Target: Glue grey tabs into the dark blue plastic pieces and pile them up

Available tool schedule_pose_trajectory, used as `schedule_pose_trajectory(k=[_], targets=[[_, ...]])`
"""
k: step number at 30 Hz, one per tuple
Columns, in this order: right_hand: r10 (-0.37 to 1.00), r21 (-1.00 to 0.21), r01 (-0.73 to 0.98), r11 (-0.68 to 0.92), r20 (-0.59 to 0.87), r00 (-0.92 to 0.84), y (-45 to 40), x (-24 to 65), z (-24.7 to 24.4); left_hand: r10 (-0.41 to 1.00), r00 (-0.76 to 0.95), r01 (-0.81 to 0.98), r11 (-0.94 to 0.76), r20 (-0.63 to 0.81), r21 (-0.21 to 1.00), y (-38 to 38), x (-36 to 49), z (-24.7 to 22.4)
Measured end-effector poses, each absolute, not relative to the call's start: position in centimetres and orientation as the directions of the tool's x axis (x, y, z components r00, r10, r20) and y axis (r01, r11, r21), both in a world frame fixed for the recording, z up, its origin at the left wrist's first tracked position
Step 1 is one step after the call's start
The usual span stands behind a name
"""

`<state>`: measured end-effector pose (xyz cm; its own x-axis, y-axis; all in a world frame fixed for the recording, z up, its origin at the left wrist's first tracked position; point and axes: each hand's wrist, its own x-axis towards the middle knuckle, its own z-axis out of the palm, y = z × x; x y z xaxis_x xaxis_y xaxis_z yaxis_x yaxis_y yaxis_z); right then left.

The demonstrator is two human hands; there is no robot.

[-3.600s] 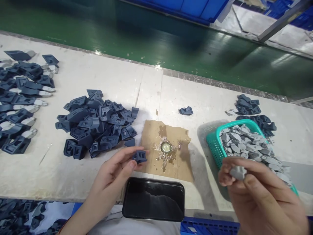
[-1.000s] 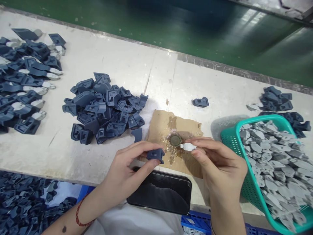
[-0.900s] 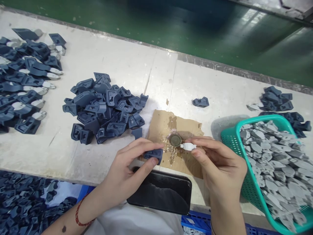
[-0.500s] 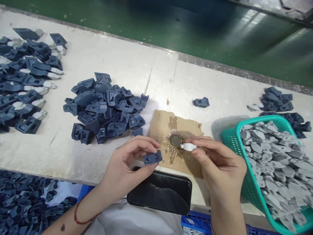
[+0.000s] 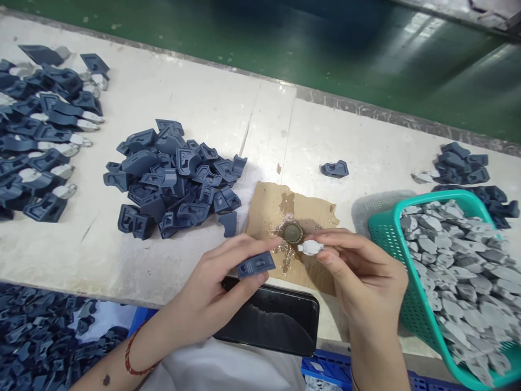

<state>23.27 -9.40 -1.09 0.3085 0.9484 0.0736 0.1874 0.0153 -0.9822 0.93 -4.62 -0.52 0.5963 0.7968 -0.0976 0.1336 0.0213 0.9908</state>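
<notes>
Between thumb and fingers, my left hand (image 5: 228, 282) grips a dark blue plastic part (image 5: 256, 264), its recessed side facing up. My right hand (image 5: 362, 266) pinches a small pale grey piece (image 5: 311, 247) by its right end, and the two pieces are apart. Just beyond the grey piece, a small round dish (image 5: 292, 233) sits on a stained sheet of brown cardboard (image 5: 264, 209). A black phone (image 5: 277, 320) lies below my hands at the table's front edge, partly covered by my left hand.
A heap of blue parts (image 5: 179, 174) lies left of the cardboard. Joined blue and grey pieces (image 5: 44, 130) cover the far left. On the right stands a green basket (image 5: 421, 293) of grey pieces. One blue part (image 5: 334, 169) lies behind the cardboard.
My left hand has turned the blue part and shifted slightly right, its index finger now stretched out. The grey piece in my right hand has moved slightly left and rotated.
</notes>
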Motion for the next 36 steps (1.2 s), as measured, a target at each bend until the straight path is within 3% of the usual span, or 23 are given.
schedule_pose_trajectory(k=[5, 10, 23, 36], targets=[[0.955, -0.982, 0.187, 0.007, 0.062, 0.291, -9.3, 23.3, -1.0, 0.784, 0.594, 0.226, 0.052, -0.180, 0.973, -5.2, 0.5, -0.7], [0.963, -0.987, 0.150, 0.054, 0.091, 0.254, -9.1, 23.6, -1.3, 0.785, 0.560, 0.174, 0.201, -0.265, 0.964, -5.2, 0.6, -0.7], [0.995, -0.993, -0.084, 0.082, 0.078, 0.059, -9.1, 23.6, -0.7, 0.684, 0.728, 0.214, -0.173, -0.039, 0.961, -4.5, 1.2, -0.1], [0.994, -0.996, 0.039, 0.081, 0.078, -0.081, -8.8, 23.0, -0.2, 0.659, 0.750, 0.300, -0.267, -0.054, 0.916, -4.5, 1.5, -0.5]])
